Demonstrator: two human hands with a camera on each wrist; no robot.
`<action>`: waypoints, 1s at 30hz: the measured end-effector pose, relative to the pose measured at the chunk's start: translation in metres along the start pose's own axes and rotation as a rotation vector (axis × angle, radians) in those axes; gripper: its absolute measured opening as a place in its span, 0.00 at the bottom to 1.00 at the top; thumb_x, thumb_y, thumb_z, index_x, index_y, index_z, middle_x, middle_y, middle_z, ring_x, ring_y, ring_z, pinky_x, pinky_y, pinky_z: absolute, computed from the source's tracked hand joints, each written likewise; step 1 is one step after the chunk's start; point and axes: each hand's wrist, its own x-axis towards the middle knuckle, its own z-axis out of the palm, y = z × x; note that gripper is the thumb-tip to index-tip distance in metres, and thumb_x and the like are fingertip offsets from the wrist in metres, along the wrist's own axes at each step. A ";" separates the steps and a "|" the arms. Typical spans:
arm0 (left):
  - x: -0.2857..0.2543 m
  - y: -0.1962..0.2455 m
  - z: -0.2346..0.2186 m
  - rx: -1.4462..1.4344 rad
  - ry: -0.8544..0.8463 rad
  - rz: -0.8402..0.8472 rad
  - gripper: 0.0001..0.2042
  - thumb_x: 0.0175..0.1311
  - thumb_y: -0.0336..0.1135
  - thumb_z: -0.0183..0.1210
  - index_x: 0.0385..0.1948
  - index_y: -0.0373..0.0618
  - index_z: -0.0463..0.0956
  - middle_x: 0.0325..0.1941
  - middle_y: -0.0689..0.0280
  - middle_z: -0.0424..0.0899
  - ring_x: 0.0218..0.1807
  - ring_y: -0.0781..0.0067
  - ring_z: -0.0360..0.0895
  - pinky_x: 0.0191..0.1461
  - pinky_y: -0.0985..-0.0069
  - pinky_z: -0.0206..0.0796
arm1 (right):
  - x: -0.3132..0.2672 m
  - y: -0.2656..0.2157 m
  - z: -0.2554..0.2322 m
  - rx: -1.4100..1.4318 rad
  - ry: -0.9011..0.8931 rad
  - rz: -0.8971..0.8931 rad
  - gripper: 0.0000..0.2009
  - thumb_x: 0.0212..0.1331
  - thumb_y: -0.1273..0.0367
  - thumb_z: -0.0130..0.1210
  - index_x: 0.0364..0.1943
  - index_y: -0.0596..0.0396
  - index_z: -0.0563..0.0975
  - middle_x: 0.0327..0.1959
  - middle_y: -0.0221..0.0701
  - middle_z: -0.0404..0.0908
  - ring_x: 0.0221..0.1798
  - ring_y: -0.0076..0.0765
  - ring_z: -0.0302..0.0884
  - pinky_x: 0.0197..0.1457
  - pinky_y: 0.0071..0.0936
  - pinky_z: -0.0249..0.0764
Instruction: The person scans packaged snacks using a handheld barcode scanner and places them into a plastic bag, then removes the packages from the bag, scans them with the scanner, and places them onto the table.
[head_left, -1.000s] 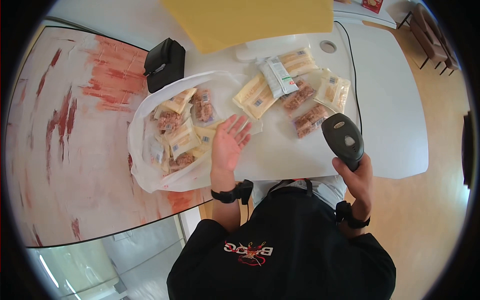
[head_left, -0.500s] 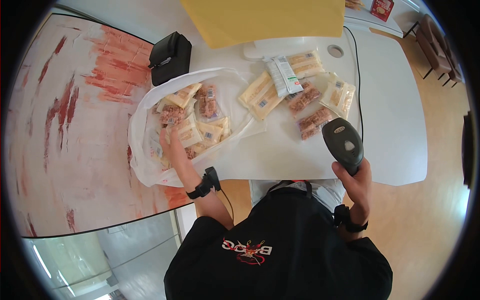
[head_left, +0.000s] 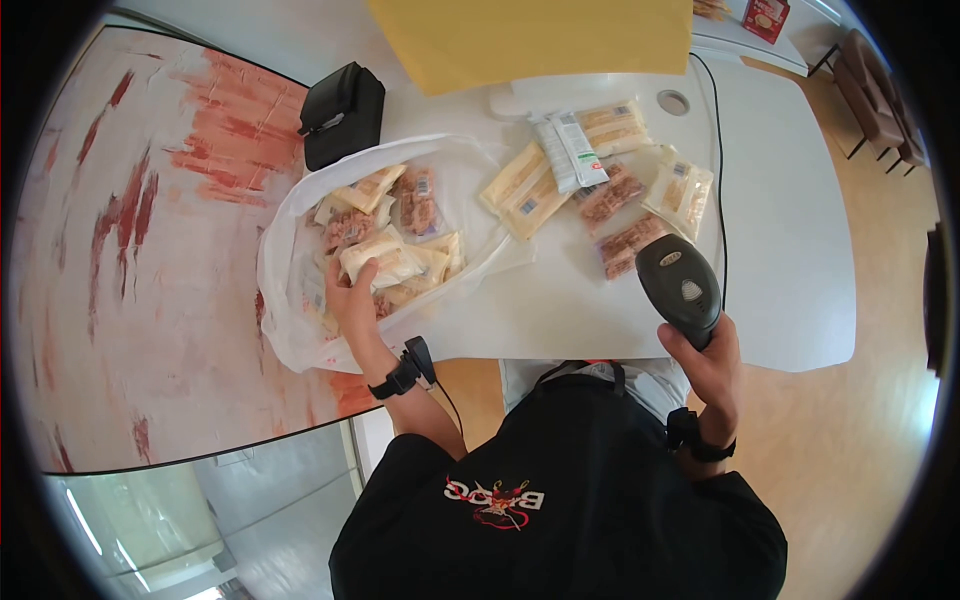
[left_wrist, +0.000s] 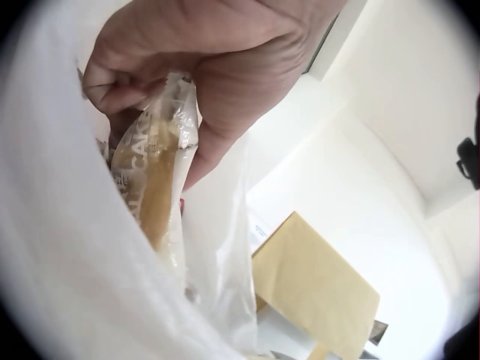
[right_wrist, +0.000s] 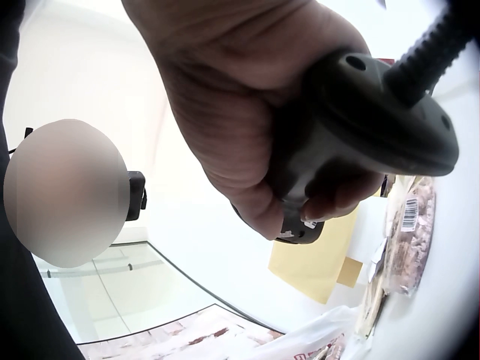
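Inside the white plastic bag [head_left: 285, 235] my left hand [head_left: 352, 300] pinches a cream-coloured packaged cake [head_left: 385, 257] between thumb and fingers. The left wrist view shows the clear wrapper of this packaged cake [left_wrist: 161, 161], with pale lettering on it. Around it in the bag lie several more cream packs [head_left: 367, 187] and brown crumbly packs [head_left: 418, 200]. Out to the right, above the table's front edge, my right hand [head_left: 712, 365] grips a dark barcode scanner [head_left: 680, 285] by its handle. In the right wrist view the fingers wrap round the scanner's handle [right_wrist: 300, 161].
On the white table [head_left: 780, 220] lie cream packs [head_left: 525, 190], a silver-white pack [head_left: 568, 150] and brown packs [head_left: 630, 245]. A black case [head_left: 342, 115] stands behind the bag. A yellow panel [head_left: 540, 40] overhangs the back, and a black cable [head_left: 720, 180] runs down the right.
My left hand has moved left from over the table's front into the bag and taken hold of a cream packaged cake. My right hand keeps the scanner in nearly the same place.
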 end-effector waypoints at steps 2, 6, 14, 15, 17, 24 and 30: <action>-0.008 0.006 0.007 -0.036 -0.029 0.034 0.33 0.55 0.26 0.68 0.63 0.28 0.63 0.54 0.55 0.80 0.51 0.70 0.79 0.55 0.78 0.68 | 0.000 0.002 -0.001 0.009 -0.005 -0.013 0.15 0.54 0.70 0.65 0.45 0.61 0.78 0.36 0.28 0.82 0.40 0.23 0.74 0.48 0.26 0.72; -0.038 0.020 0.029 -0.106 -0.019 0.129 0.29 0.57 0.24 0.66 0.62 0.29 0.67 0.55 0.57 0.80 0.52 0.72 0.78 0.56 0.78 0.68 | 0.000 0.003 0.002 0.029 -0.035 -0.022 0.15 0.53 0.71 0.65 0.44 0.61 0.78 0.35 0.28 0.82 0.39 0.21 0.74 0.46 0.25 0.72; -0.102 0.020 0.089 -0.573 -0.399 -0.029 0.29 0.60 0.21 0.62 0.65 0.31 0.64 0.59 0.58 0.78 0.57 0.72 0.77 0.62 0.75 0.68 | 0.000 -0.001 0.010 0.124 -0.202 -0.145 0.19 0.51 0.73 0.66 0.48 0.61 0.77 0.37 0.30 0.83 0.39 0.22 0.76 0.46 0.26 0.74; -0.109 0.019 0.096 -0.597 -0.467 -0.091 0.29 0.61 0.21 0.61 0.65 0.32 0.63 0.59 0.58 0.78 0.57 0.71 0.77 0.62 0.74 0.68 | 0.000 0.002 0.011 0.134 -0.256 -0.217 0.19 0.51 0.73 0.66 0.49 0.61 0.77 0.37 0.31 0.84 0.39 0.22 0.77 0.47 0.26 0.75; -0.118 0.021 0.112 -0.648 -0.555 -0.194 0.28 0.62 0.22 0.61 0.65 0.32 0.63 0.59 0.58 0.78 0.57 0.70 0.77 0.62 0.73 0.69 | 0.000 0.009 0.012 0.103 -0.270 -0.241 0.20 0.50 0.73 0.67 0.48 0.60 0.77 0.36 0.35 0.84 0.38 0.30 0.80 0.45 0.29 0.75; -0.142 0.038 0.152 -0.763 -0.691 -0.432 0.21 0.65 0.24 0.57 0.60 0.35 0.67 0.57 0.57 0.79 0.54 0.67 0.80 0.59 0.71 0.74 | -0.003 -0.004 0.012 -0.075 -0.333 -0.291 0.20 0.45 0.70 0.68 0.45 0.57 0.77 0.33 0.42 0.82 0.37 0.57 0.78 0.41 0.36 0.75; -0.135 0.027 0.162 -0.734 -0.616 -0.453 0.20 0.67 0.27 0.57 0.60 0.35 0.67 0.56 0.60 0.79 0.56 0.69 0.79 0.59 0.73 0.73 | -0.005 0.006 0.003 -0.024 -0.175 -0.227 0.20 0.48 0.73 0.67 0.48 0.59 0.77 0.33 0.38 0.84 0.35 0.34 0.82 0.43 0.29 0.76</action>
